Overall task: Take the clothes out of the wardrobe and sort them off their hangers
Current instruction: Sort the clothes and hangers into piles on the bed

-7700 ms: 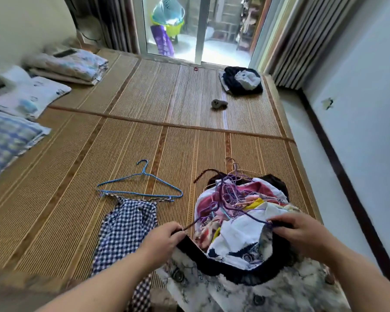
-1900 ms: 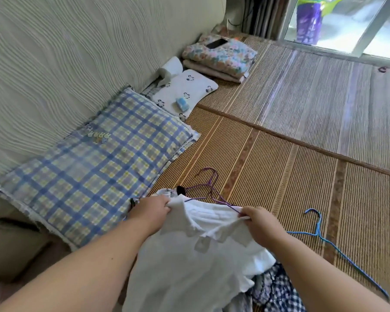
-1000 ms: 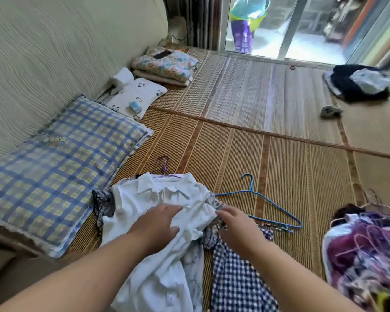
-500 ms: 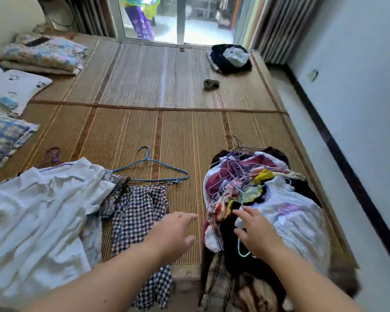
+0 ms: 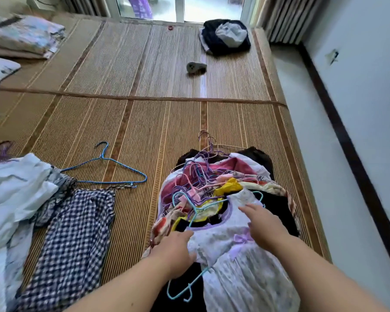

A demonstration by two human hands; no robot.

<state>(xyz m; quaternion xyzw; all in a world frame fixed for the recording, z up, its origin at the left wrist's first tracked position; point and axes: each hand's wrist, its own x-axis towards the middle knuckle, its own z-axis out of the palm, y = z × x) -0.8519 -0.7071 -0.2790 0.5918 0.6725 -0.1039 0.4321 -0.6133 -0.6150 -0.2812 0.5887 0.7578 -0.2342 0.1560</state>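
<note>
A heap of clothes on tangled pink, purple and blue hangers lies on the woven mat in front of me. On top is a white dress with lilac trim and a bow, still on a light-blue hanger. My left hand pinches the dress's left shoulder. My right hand rests flat on the neckline, fingers spread. To the left lie a checked garment, a white shirt and an empty blue hanger.
The woven mat ends at a drop on the right beside a white wall. Farther off are a dark clothes bundle, a small grey object and folded bedding. A glass door is at the far end.
My view has settled on the hanger heap. Both hands moved forward onto the white lilac dress; the left hand, open before, now pinches its shoulder.
</note>
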